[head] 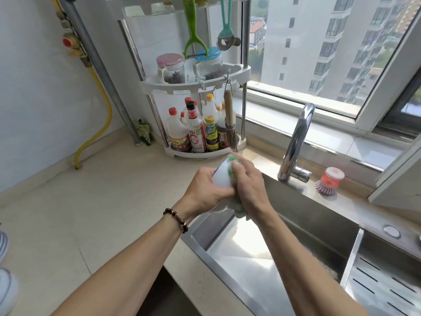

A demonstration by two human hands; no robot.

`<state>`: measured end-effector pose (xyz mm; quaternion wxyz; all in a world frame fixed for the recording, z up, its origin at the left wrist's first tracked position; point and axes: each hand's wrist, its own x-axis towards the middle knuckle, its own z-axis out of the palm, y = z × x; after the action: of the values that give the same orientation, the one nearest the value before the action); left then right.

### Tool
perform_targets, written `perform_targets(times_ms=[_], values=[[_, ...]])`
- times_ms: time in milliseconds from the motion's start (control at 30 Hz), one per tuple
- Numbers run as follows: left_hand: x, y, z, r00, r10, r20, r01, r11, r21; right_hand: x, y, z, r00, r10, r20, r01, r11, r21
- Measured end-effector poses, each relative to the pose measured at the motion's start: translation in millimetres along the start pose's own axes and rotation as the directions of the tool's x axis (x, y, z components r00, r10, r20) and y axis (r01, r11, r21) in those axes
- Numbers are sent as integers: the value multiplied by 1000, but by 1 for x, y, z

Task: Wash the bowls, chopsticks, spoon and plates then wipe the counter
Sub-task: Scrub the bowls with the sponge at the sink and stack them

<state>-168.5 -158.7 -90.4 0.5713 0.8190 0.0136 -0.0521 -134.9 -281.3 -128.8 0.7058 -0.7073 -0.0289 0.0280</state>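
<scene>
My left hand [206,185] grips a white bowl [222,176] with a blue mark near its rim, holding it on its side above the sink's left edge. My right hand [248,185] holds a green cloth [238,209] bunched against the bowl's inside and rim. One end of the cloth hangs down below both hands. The steel sink [246,254] lies under them. White dishes [4,283] show at the far left frame edge, mostly cut off.
A chrome faucet [296,142] rises behind the sink, with a pink and purple dish brush [329,182] beside it. A white corner rack [205,124] with sauce bottles and jars stands on the beige counter [102,213]. A slotted drain tray [385,286] sits in the sink's right part.
</scene>
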Motion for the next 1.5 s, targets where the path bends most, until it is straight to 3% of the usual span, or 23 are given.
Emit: perform_targets(times_ms=[67,133,200,233,333,367,400,467,567,667,767,867,933,1033,1133,1167,1200,1233,1300,1367,1433,1500], values=[[1,0,-4,1000,-1,31,1,1000,19,-8,7,8,996,-67,62,72,993,-89],[-4,5,-2,995,23,99,-27,999,37,-4,-2,-1,995,104,-3,-102,980,171],[-8,11,-2,991,31,133,-37,998,43,6,-4,-12,965,258,-51,-232,927,296],[-6,12,-4,993,24,117,-29,999,35,6,-5,-11,972,225,-68,-202,947,249],[0,12,-9,994,-20,108,17,999,28,-9,3,3,991,-133,3,133,986,-101],[0,12,-9,991,-26,132,21,999,41,-13,6,7,991,-133,19,134,984,-115],[-1,13,-10,987,-21,160,12,998,59,-15,6,7,995,-95,2,95,995,-32],[-6,18,-12,980,28,197,-40,998,56,-9,0,-4,997,81,11,-80,953,291],[-13,19,-18,978,112,177,-90,987,-132,3,-5,-19,914,363,179,-400,742,538],[-16,14,-23,980,102,171,-46,952,-304,1,4,-17,905,405,130,-396,690,606],[-12,11,-35,951,0,310,75,970,-231,-2,2,-23,921,385,54,-358,786,504],[-6,20,-42,916,-99,389,106,994,6,1,-13,-31,979,204,22,-205,961,183],[-6,24,-37,938,-117,325,92,992,90,3,-23,-31,992,122,-31,-119,989,83],[-10,18,-25,982,-82,167,78,996,34,-2,-27,-22,999,-45,5,45,991,-125],[-9,11,-18,998,-48,31,47,999,20,-23,-13,-6,985,-147,93,173,881,-440],[-9,12,-15,999,-31,18,31,999,33,-25,-8,-3,982,-164,90,186,879,-438],[-10,13,-12,1000,-12,20,11,999,46,-26,-11,-4,992,-121,43,128,936,-327],[-11,15,-8,1000,7,25,-8,998,55,-23,-17,-7,999,-34,-10,33,995,-96],[-14,18,-3,1000,21,10,-22,999,46,-7,-20,-14,990,136,-38,-127,974,185],[-11,17,-2,1000,1,-27,0,999,39,-11,-24,-11,997,66,-27,-66,998,24],[-5,13,-3,998,7,-63,0,995,101,-21,-19,-1,995,-87,39,94,964,-250],[-9,12,-3,999,23,-44,-17,991,135,-20,-12,0,995,-90,49,96,984,-147]])
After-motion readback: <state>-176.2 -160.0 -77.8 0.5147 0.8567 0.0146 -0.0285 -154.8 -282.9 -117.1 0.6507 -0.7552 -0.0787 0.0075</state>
